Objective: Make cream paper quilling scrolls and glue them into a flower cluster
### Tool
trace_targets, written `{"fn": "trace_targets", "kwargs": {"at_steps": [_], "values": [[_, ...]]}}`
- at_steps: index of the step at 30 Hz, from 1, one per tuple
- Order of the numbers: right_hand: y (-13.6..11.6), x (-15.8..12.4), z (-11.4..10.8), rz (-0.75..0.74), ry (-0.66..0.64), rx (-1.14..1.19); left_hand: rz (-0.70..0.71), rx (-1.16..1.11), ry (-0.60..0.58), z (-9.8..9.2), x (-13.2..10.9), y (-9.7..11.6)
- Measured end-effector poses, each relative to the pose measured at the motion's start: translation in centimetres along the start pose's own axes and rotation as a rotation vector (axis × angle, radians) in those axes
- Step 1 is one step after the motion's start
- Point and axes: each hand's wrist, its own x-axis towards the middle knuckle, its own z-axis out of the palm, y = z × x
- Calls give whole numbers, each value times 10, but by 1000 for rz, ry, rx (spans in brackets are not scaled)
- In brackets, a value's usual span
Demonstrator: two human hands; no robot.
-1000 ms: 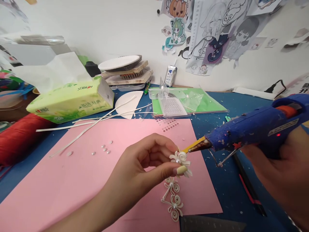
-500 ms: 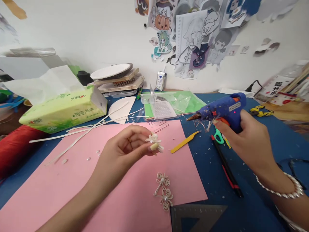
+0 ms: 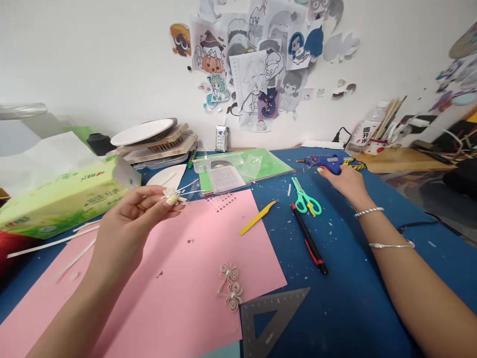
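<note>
My left hand [image 3: 143,216] pinches a small cream curled-cord flower [image 3: 171,193] between thumb and fingers, above the pink paper [image 3: 197,253]; the fingertips partly hide it. At the far right, my right hand [image 3: 345,183] is closed round the handle of a blue hot glue gun [image 3: 323,162], its nozzle pointing left. On the paper lies a cream ornament [image 3: 228,287] of spirals with pearl centres. Yellow tweezers [image 3: 258,218] rest across the paper, pointing up and right. Between paper and right arm are turquoise scissors [image 3: 304,200] and a black and red pen [image 3: 310,241].
A grey set square [image 3: 274,315] overlaps the paper's front corner. Behind the paper stands a clear plastic box [image 3: 227,178] on a green sheet [image 3: 274,160]. A tissue pack [image 3: 70,199] and stacked boards [image 3: 164,144] are at left, a water bottle [image 3: 367,129] at far right.
My right hand has carried the glue gun away, farther back and down toward the table, uncovering the scissors. My left hand still holds the flower and appears further left; the view has turned right.
</note>
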Motion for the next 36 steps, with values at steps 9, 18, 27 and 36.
{"fn": "trace_targets", "kwargs": {"at_steps": [9, 18, 27, 36], "values": [[9, -13, -21, 19, -123, -76, -156, -75, -90, 6, -8, 8], [-104, -132, -33, -729, -710, 271, -133, -63, -174, 8, -10, 2], [-129, -176, -11, -905, -805, 280, -170, -41, -282, 12, -18, 2], [-130, -176, -7, -669, -963, 607, -289, -129, -417, 19, -25, 2]]}}
